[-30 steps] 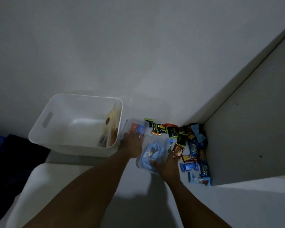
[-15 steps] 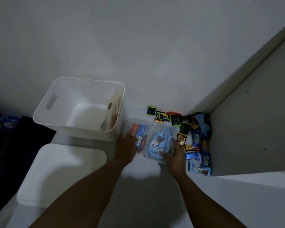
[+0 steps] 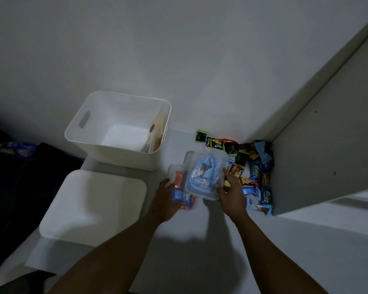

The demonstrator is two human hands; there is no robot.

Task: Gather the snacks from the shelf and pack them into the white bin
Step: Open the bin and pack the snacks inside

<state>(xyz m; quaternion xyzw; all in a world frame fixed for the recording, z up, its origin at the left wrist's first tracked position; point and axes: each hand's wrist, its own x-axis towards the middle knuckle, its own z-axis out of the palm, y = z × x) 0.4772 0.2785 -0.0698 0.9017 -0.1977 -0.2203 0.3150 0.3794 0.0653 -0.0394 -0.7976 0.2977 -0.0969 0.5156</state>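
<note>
While both hands' fingers grip clear snack tubs (image 3: 204, 177), white bin (image 3: 89, 143) holds packets

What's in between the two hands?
In the head view, two clear tubs of snacks: a red-and-blue-filled one at the left hand, a light-blue-filled one at the right hand.

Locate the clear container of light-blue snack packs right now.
In the head view, the clear container sits right of centre, gripped by the right hand, just right of the white bin and left of the loose snacks.
</note>
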